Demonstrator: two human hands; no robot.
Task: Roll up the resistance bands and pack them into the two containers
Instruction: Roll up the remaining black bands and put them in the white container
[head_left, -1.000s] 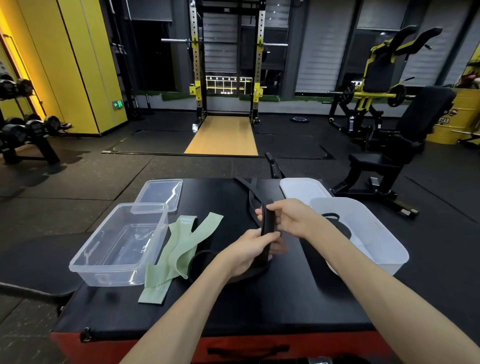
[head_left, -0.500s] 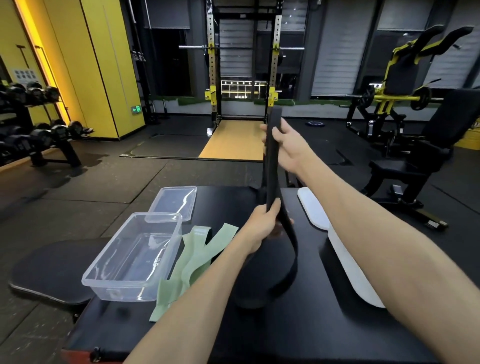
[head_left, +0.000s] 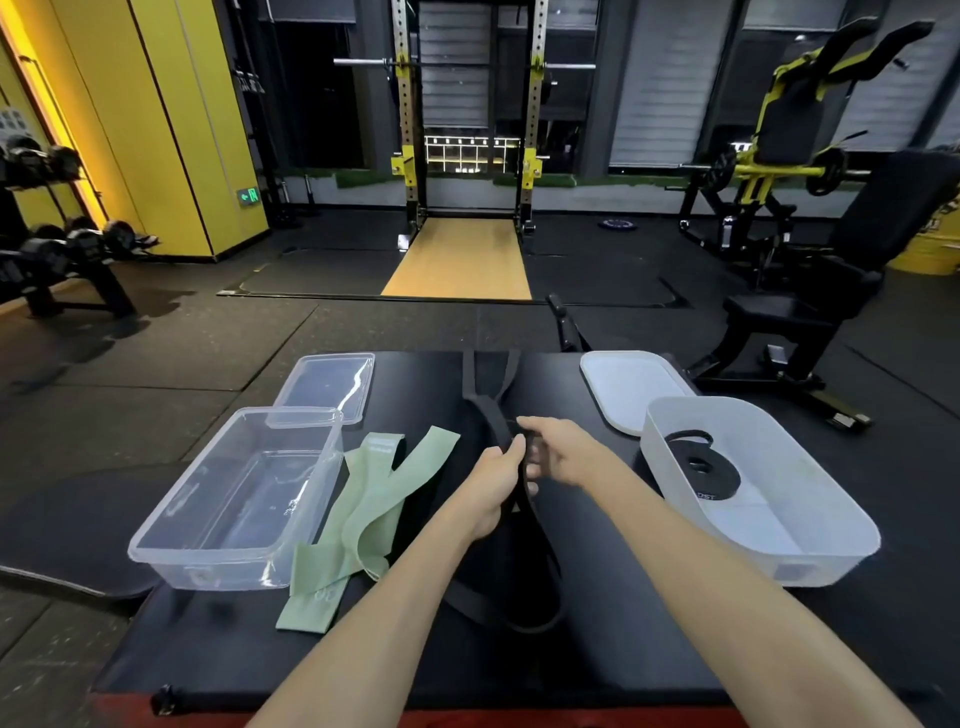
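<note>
Gym flooring and a power rack (head_left: 465, 130) fill the background, and in front of us sits a black padded box (head_left: 613, 613) with a red lower edge. Over its middle we hold a black band (head_left: 524, 525): our left hand (head_left: 493, 486) is closed around it with fingers curled tight, and our right hand (head_left: 558, 452) pinches the same band just beside the left, fingers narrow on the strap. From our hands the band runs away across the box top toward the far edge, and below them it hangs in a loop that curves down onto the pad near us. Just left of it lie green bands (head_left: 374, 499), flat and crossed over one another, their near end reaching toward the front of the box. They lie against a clear tub (head_left: 156, 551) at the left edge, which looks bare inside, with its clear lid (head_left: 332, 384) lying flat behind it. To the right stands a white tub (head_left: 831, 525) holding a rolled black band (head_left: 706, 470) near its far end, and a white lid (head_left: 631, 387) lies flat behind that tub. Farther off we see a dumbbell rack (head_left: 57, 244) at left by a yellow wall (head_left: 171, 119), and a black bench machine (head_left: 831, 291) at right.
</note>
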